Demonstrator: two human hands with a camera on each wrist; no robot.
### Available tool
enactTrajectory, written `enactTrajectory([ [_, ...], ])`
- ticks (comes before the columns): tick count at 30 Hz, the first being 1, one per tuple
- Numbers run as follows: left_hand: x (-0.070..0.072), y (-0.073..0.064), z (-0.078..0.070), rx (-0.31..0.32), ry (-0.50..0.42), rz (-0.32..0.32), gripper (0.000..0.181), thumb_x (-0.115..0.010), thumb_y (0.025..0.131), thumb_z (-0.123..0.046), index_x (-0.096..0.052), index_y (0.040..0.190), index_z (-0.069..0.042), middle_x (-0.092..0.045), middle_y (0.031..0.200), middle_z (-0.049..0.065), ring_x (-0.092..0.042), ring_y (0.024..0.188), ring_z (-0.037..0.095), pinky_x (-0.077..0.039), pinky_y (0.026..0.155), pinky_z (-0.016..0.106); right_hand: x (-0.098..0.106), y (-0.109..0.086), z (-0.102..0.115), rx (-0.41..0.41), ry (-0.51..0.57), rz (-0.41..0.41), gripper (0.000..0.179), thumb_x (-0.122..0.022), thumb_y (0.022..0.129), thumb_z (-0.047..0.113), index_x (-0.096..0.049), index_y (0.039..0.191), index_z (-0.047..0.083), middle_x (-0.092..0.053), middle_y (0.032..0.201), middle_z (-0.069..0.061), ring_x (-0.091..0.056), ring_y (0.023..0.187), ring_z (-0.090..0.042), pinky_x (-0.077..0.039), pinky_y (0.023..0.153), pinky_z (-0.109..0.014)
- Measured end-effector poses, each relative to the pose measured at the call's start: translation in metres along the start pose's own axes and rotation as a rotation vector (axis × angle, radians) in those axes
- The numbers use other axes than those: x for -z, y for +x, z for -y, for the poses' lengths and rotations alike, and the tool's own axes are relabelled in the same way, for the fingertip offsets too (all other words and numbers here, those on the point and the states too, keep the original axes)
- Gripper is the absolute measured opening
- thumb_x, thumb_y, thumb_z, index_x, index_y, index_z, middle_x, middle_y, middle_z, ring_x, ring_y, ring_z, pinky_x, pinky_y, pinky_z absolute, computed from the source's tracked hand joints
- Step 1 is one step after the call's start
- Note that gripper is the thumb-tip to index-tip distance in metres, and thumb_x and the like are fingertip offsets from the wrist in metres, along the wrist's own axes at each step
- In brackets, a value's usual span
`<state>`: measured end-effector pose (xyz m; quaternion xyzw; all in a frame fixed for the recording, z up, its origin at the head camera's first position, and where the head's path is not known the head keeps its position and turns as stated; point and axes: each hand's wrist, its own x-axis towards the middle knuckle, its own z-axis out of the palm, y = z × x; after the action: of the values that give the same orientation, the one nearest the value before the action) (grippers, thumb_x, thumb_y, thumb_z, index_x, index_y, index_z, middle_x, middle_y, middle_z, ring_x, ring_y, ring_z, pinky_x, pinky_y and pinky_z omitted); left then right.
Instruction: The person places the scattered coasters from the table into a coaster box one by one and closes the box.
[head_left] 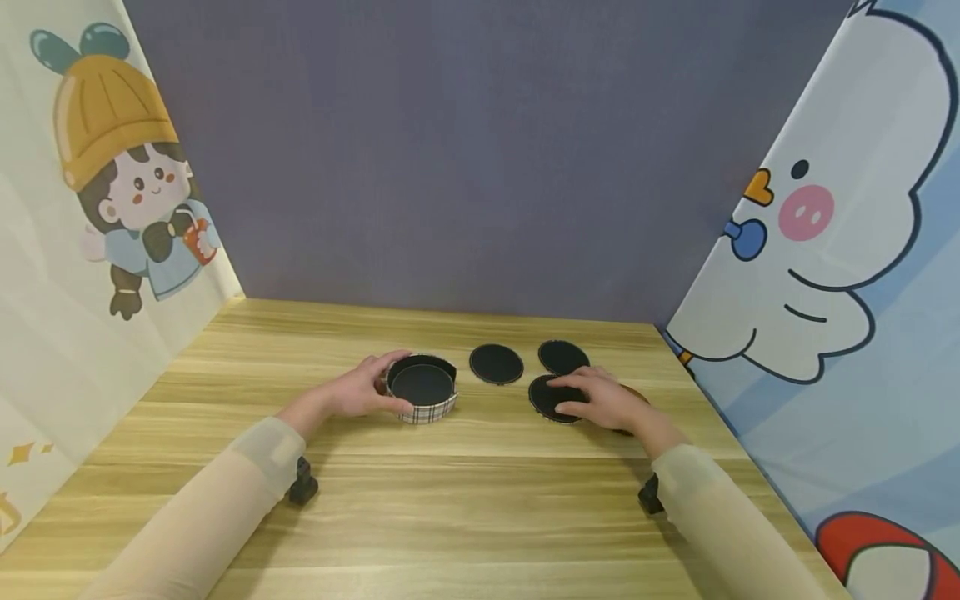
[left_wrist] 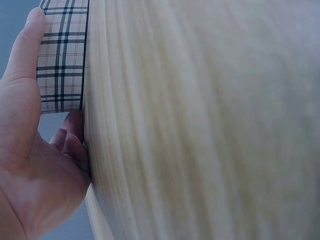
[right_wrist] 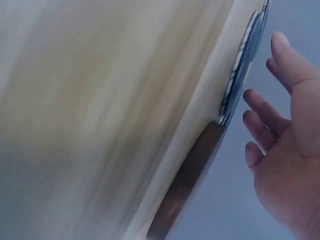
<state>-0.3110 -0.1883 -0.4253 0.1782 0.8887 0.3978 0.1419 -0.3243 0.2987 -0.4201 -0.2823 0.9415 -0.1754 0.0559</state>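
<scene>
My left hand (head_left: 365,388) grips a round plaid coaster holder (head_left: 429,412) from its left side, thumb along the near wall and fingers round the back. White, black and red checks cover its wall (left_wrist: 61,60); its inside is black, and I cannot tell whether a coaster lies in it. My right hand (head_left: 603,398) is over a black round coaster (head_left: 545,398) with pale edge stitching. In the right wrist view, the fingers of that hand (right_wrist: 295,130) are loosely bent and stand a little apart from the coaster (right_wrist: 245,65).
Two more black coasters, one (head_left: 496,364) right of the holder and another (head_left: 562,357) farther back, lie flat. Partly hidden under my right wrist is a brown disc (right_wrist: 187,182). A grey wall (head_left: 450,167) rises behind the wooden table (head_left: 450,517), with printed panels on both sides.
</scene>
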Motion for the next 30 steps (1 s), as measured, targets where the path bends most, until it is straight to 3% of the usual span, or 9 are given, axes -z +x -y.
enactTrajectory([
  [14, -0.002, 0.0, 0.002, 0.001, 0.002, -0.001, 0.113, -0.091, 0.092, -0.048, -0.021, 0.177, -0.023, -0.038, 0.15, 0.029, -0.063, 0.131, 0.039, -0.053, 0.109, 0.053, 0.0, -0.009, -0.014, -0.016, -0.081, -0.002, 0.049, -0.072, 0.106, 0.047, -0.069, 0.151, 0.027, -0.057, 0.157, -0.021, -0.045, 0.146, -0.05, -0.03, 0.116, -0.078],
  [25, 0.0, -0.001, -0.001, 0.002, 0.008, 0.004, 0.113, -0.091, 0.091, -0.049, -0.021, 0.177, -0.022, -0.038, 0.15, 0.029, -0.063, 0.13, 0.038, -0.052, 0.109, 0.054, -0.002, -0.012, 0.003, 0.02, -0.019, 0.057, 0.047, -0.076, 0.105, 0.041, -0.07, 0.15, 0.029, -0.055, 0.158, -0.021, -0.037, 0.153, -0.055, -0.023, 0.122, -0.081],
  [30, 0.0, -0.001, -0.001, 0.004, 0.013, 0.001, 0.113, -0.091, 0.091, -0.049, -0.022, 0.177, -0.022, -0.039, 0.15, 0.029, -0.063, 0.131, 0.038, -0.052, 0.111, 0.055, -0.005, -0.013, 0.01, 0.02, -0.01, 0.072, 0.048, -0.077, 0.103, 0.044, -0.07, 0.149, 0.031, -0.057, 0.154, -0.015, -0.042, 0.149, -0.048, -0.026, 0.122, -0.078],
])
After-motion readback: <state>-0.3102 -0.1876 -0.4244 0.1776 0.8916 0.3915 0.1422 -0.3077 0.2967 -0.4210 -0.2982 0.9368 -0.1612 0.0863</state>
